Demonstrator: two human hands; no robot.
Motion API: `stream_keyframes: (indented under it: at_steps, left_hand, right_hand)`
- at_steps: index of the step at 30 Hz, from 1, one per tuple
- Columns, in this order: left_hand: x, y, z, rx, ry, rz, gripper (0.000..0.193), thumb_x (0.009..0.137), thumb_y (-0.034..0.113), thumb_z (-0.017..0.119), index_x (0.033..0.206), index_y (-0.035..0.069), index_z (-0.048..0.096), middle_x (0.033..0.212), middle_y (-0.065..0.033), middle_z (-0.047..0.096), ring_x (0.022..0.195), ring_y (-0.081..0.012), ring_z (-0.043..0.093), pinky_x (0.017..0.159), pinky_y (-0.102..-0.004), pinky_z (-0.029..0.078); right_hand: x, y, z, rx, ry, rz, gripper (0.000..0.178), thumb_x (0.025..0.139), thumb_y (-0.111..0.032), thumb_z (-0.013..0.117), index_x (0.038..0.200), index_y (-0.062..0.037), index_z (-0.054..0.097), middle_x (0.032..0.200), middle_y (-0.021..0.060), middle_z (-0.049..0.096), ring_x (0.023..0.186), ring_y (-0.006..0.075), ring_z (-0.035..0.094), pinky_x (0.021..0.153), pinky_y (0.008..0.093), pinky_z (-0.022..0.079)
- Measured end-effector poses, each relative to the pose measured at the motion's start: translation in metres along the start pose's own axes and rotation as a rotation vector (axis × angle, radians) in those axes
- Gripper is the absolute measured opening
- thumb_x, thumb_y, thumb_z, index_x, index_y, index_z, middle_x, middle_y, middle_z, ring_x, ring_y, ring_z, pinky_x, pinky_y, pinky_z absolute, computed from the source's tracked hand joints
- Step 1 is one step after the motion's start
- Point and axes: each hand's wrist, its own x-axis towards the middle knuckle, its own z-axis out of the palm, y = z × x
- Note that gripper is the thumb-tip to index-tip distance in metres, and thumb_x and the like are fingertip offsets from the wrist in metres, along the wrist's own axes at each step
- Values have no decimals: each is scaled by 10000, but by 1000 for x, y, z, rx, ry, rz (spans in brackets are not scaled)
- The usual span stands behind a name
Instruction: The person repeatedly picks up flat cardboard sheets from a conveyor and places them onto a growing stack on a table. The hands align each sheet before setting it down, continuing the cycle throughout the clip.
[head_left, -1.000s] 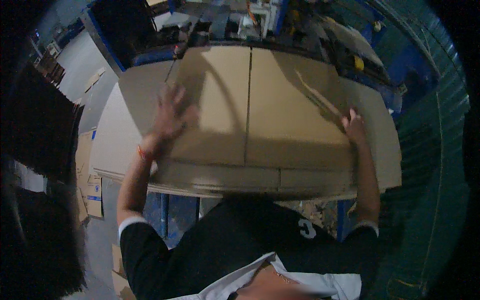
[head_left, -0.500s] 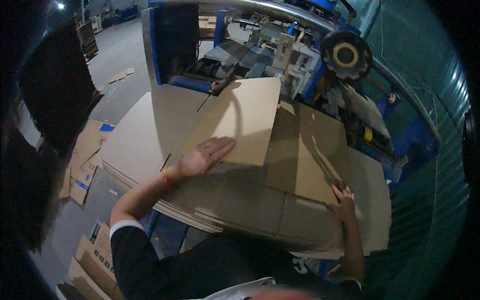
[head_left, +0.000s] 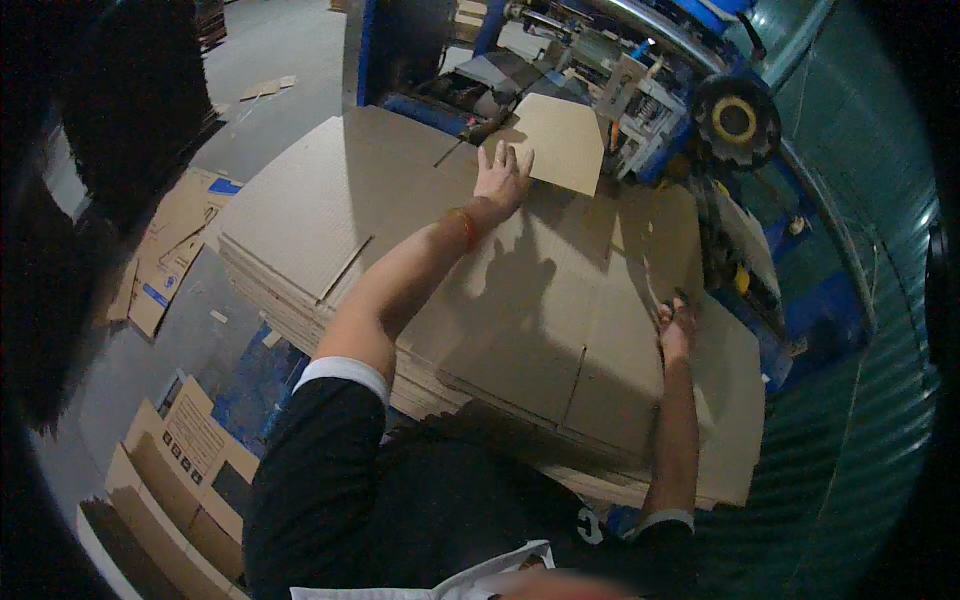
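My left hand (head_left: pixel 503 178) is stretched far forward with its fingers spread, touching the near edge of a raised, pale cardboard panel (head_left: pixel 565 145) at the machine's mouth. My right hand (head_left: pixel 678 330) has its fingers curled at the side edge of a brown cardboard sheet (head_left: pixel 665 225), beside the machine; the exact grip is partly hidden. Both arms reach over a thick stack of flat cardboard blanks (head_left: pixel 480 350), with slits cut into them. The left arm throws a broad shadow across the top blank.
A blue-framed machine (head_left: pixel 630 110) with rollers and a black-and-yellow wheel (head_left: pixel 733 120) stands beyond the stack. Flattened cartons (head_left: pixel 175 250) lie on the floor at left, with folded cardboard (head_left: pixel 185 450) nearer me. A green corrugated wall (head_left: pixel 830 440) rises at right.
The pale panel has moved away from me into the machine's mouth. My left hand has followed it forward and right. My right hand has moved slightly forward, its fingers more curled.
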Motion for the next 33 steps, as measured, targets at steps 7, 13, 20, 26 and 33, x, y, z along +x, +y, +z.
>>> stream_keyframes:
  at_steps: [7, 13, 20, 26, 33]
  left_hand:
    - [-127, -105, -72, -316, 230, -480, 796, 759, 353, 644, 1354, -31, 282, 1392, -252, 298, 1321, -373, 232, 1066, -452, 212]
    - [-251, -165, -88, -313, 101, -1196, 820, 808, 374, 587, 1355, -102, 204, 1410, -291, 224, 1344, -406, 138, 1082, -515, 87]
    - [-231, -169, -122, -457, 300, -1162, 761, 813, 295, 604, 1373, -46, 217, 1386, -280, 289, 1341, -397, 163, 1082, -475, 144]
    - [-165, -183, -156, -1083, 970, -674, 677, 810, 140, 631, 1347, -64, 273, 1390, -241, 321, 1295, -282, 324, 1022, -361, 294]
    - [-172, -208, -133, -1781, 622, -980, 295, 771, 110, 644, 1002, -9, 505, 900, -86, 536, 833, -176, 533, 732, -304, 436]
  right_hand:
    - [-128, -32, -76, -1203, 24, -520, 366, 829, -232, 588, 1144, -51, 538, 1268, 174, 463, 1160, 318, 435, 972, 400, 356]
    - [-240, 4, -94, -1276, 96, -359, 362, 840, -207, 570, 1154, -33, 524, 1226, 166, 491, 1104, 301, 464, 931, 393, 385]
    - [-252, 30, -120, -1162, 329, -263, 356, 853, -178, 548, 1165, -11, 508, 1177, 156, 524, 1040, 281, 498, 882, 385, 420]
    - [-217, 33, -180, -779, 767, -223, 352, 863, -152, 530, 1174, 8, 494, 1134, 147, 553, 985, 264, 528, 841, 378, 449]
    - [-198, -51, -218, 357, 672, -154, 346, 852, -81, 537, 1173, 33, 479, 1069, 137, 587, 905, 229, 559, 784, 355, 482]
